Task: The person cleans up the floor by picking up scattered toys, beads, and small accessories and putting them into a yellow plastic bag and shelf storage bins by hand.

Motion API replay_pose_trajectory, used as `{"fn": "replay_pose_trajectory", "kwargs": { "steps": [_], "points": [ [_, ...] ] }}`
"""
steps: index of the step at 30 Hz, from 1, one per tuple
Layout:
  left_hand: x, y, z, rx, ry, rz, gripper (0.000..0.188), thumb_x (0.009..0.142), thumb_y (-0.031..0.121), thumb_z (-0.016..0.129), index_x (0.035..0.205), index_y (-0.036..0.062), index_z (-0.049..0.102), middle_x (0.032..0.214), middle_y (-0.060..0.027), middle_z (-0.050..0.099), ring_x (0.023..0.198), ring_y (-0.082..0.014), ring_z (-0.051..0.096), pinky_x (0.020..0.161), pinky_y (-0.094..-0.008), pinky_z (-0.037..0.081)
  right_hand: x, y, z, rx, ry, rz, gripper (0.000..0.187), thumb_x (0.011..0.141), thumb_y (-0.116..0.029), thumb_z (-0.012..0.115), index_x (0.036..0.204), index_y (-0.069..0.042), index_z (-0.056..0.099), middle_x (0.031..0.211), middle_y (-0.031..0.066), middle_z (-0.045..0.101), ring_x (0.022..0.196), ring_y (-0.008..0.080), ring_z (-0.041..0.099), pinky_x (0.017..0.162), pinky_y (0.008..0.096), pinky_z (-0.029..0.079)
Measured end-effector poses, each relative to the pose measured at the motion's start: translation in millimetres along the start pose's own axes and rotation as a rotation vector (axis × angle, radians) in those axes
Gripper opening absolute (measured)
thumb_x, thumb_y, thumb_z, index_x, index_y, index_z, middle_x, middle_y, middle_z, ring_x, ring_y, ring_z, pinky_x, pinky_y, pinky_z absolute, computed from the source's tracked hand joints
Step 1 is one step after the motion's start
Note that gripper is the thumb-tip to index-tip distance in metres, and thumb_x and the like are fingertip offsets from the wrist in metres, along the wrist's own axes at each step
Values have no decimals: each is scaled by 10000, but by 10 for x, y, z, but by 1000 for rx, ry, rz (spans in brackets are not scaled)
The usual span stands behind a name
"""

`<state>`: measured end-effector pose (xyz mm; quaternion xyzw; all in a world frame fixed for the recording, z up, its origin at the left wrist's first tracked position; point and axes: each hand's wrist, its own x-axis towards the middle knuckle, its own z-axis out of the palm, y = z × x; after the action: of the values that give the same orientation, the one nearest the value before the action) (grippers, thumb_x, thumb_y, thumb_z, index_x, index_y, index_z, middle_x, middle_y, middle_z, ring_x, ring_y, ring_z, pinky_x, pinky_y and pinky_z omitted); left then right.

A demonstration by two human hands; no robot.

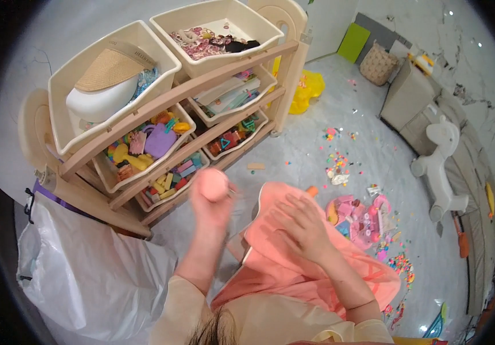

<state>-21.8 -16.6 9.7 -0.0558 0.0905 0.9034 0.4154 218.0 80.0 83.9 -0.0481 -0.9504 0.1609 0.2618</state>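
Observation:
A round, pale pink object (213, 185) is gripped in my left hand (206, 206), raised in front of the lower shelf bins; motion blur hides exactly what it is. My right hand (303, 229) lies with fingers outstretched on a coral-pink cloth (270, 230). The cloth spreads over my lap and falls in folds toward the lower right. A pale edge of something flat shows at the cloth's left side, mostly covered. Beyond the cloth's upper edge, a small orange piece (312, 191) is partly visible.
At the left stands a toy rack (195, 86) with cream bins of toys, blocks and a straw visor (109, 70). A white plastic bag (95, 270) slumps below it. Scattered beads (339, 161) and a pink toy set (365, 221) cover floor to the right, near a white rocking animal (440, 167) and grey sofa.

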Motion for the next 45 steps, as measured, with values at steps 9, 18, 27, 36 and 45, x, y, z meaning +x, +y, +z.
{"fn": "replay_pose_trajectory", "kwargs": {
  "steps": [9,18,27,36,45],
  "points": [
    [1379,2526,63,1165,320,1043,436,923,209,680,1273,-31,577,1230,-141,633,1120,-261,603,987,-359,461,-794,350,-272,-21,28,257,411,788,-162,755,1185,-96,673,1262,87,611,1253,338,523,1086,532,361],
    [1829,3812,151,2231,704,1275,388,967,265,625,1269,25,591,1190,-207,628,1099,-382,569,946,-431,437,-1019,445,-315,-5,28,343,380,767,-132,751,1141,-100,694,1224,73,630,1223,310,544,1109,532,340],
    [1570,4078,195,2251,702,1101,341,984,251,598,1243,30,587,1128,-188,620,1001,-327,565,850,-388,447,-961,391,-275,49,-2,325,335,755,-107,763,1086,-109,708,1157,48,664,1161,285,580,1133,539,312],
    [1465,4054,144,2226,647,981,296,1001,237,572,1216,35,583,1066,-169,612,902,-272,562,753,-345,456,-1058,438,-232,49,6,308,349,769,-85,753,1109,-127,690,1164,49,663,1163,283,585,1138,553,303],
    [1377,4070,154,1501,395,568,254,1018,223,545,1190,40,579,1004,-151,604,804,-217,559,656,-303,466,-1098,453,-232,54,21,317,338,769,-86,761,1096,-135,690,1169,44,663,1162,281,588,1134,546,308]
  ]
}}
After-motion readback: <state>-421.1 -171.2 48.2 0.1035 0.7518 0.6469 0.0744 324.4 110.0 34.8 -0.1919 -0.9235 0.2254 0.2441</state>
